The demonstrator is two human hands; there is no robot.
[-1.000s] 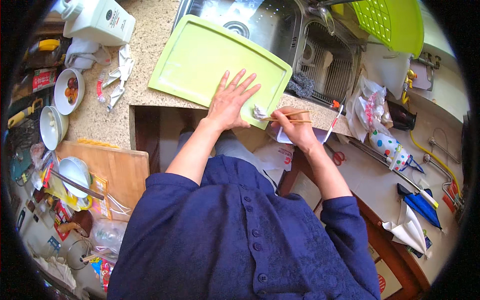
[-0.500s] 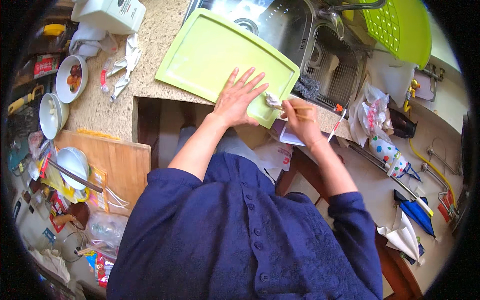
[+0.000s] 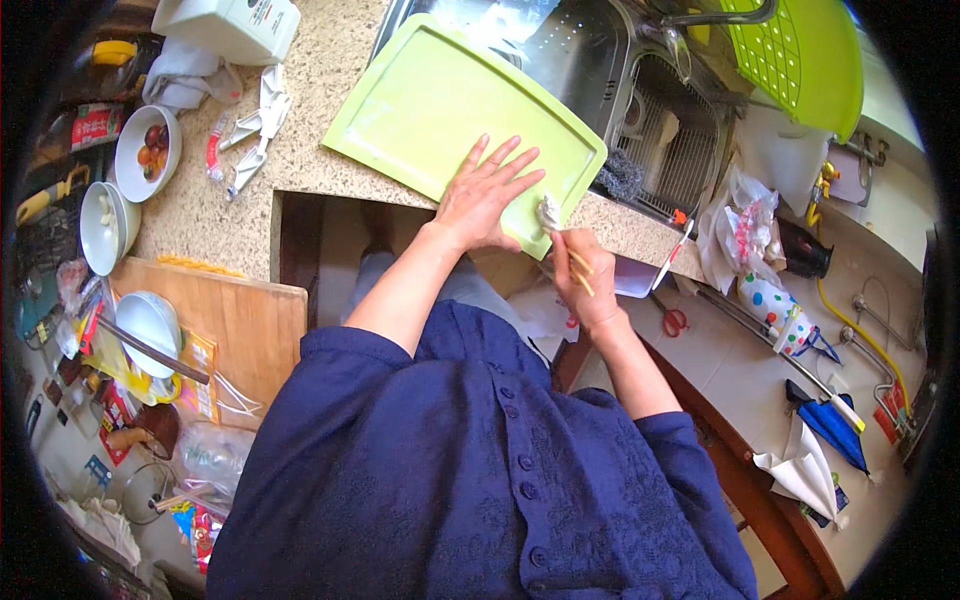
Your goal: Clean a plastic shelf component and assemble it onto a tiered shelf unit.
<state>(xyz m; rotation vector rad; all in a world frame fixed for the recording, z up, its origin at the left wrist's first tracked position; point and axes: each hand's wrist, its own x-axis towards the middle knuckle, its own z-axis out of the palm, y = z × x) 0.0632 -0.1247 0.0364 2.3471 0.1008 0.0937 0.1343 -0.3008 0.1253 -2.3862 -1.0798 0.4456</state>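
Note:
A pale green rectangular board with a raised rim point(image 3: 420, 110) lies tilted across the counter's front edge and the sink. Spread flat on its near part is my left hand point(image 3: 482, 200), fingers apart, holding nothing. My right hand point(image 3: 583, 265) grips a pair of thin wooden chopsticks point(image 3: 581, 280), whose back ends stick out below the fist. At their front, a small white wad point(image 3: 547, 212) touches the board near its lower right corner. Whether the wad is cloth or paper I cannot tell.
Beyond the board is a steel sink point(image 3: 570, 60) with a dark scrubber point(image 3: 620, 177) beside it. A bowl of small tomatoes point(image 3: 150, 155) and white plastic brackets point(image 3: 262, 125) are on the left counter. A wooden board point(image 3: 245, 330) stands nearer. Red-handled scissors point(image 3: 675, 320) lie at right.
My right hand has moved slightly left and down, and the chopsticks now point more steeply. The wad has shifted a little downward. The green board and left hand have moved slightly right.

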